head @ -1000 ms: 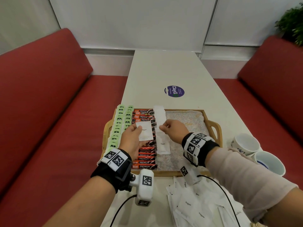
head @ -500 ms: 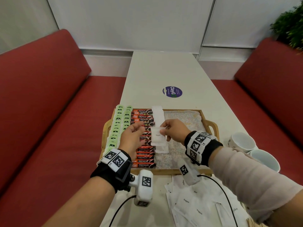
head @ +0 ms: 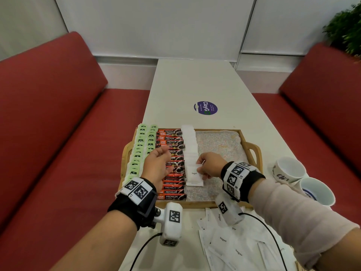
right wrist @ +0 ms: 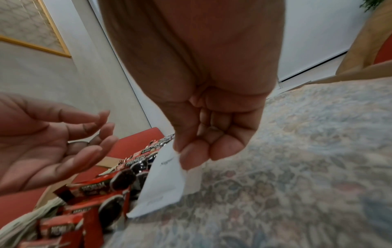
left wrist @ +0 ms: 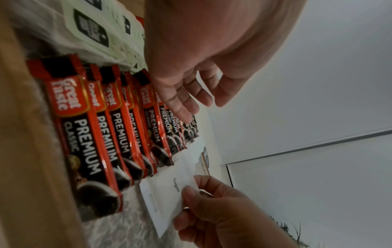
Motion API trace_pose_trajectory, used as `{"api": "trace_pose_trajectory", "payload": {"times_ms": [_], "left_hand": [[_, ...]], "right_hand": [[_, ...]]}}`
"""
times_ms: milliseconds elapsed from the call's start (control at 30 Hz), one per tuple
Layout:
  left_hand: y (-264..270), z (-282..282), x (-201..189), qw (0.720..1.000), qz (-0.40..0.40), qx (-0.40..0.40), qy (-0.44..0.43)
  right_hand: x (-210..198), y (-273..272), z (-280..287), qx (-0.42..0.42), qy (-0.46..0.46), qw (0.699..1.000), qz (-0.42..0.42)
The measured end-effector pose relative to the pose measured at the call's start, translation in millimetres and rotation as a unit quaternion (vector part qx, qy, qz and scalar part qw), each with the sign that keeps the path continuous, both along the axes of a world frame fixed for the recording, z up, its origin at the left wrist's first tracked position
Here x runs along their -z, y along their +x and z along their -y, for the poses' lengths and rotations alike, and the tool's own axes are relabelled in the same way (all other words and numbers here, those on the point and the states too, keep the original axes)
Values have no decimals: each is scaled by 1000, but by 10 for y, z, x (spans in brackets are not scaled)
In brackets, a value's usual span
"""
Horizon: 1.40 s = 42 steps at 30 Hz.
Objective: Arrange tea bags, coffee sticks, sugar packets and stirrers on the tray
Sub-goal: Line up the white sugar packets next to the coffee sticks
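At frame centre, the right hand [head: 210,165] pinches a white sugar packet [head: 194,174] over the tray [head: 254,153]; left hand [head: 158,163] hovers, fingers apart, empty.

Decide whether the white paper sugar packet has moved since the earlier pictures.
Yes. The white paper sugar packet went from the left hand rightward to the right hand, off the red coffee sticks.

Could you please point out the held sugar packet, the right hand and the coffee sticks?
sugar packet [head: 194,176]: head view, printed face.
right hand [head: 212,165]: head view, back of hand.
coffee sticks [head: 172,142]: head view, mid-row wrapper.
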<state>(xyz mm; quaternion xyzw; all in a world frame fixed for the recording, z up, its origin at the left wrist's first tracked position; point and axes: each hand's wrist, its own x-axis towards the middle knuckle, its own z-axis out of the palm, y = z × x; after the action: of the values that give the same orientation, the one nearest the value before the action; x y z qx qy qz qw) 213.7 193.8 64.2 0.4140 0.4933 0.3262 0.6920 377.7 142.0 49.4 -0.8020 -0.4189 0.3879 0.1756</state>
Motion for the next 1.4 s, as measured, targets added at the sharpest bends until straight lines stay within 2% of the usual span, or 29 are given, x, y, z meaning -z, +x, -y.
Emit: {"api": "trace_pose_trajectory", "payload": {"times_ms": [167,433,600,1000,1233,1400], "left_hand": [[-15,-14,3,1000,-4,-4,-3],[-21,-2,2,1000,-1,-8,-8],[-12,73,-4,1000,-6,0,-5],[88,718,24,994,-29,105,22],[87,1126,221,974,-111,195,24],[87,1364,318,957,-182,220,51]], "right_hand": [[50,-29,-59,10,-7,1000,15],[13,-107,-106,-43,-70,989,121],[-84,-87,-4,-20,-37,993,110],[-285,-14,900,28,45,995,85],[-180,-44,1548,36,10,997,69],[-60,-108,1834,33,-36,994,94]]}}
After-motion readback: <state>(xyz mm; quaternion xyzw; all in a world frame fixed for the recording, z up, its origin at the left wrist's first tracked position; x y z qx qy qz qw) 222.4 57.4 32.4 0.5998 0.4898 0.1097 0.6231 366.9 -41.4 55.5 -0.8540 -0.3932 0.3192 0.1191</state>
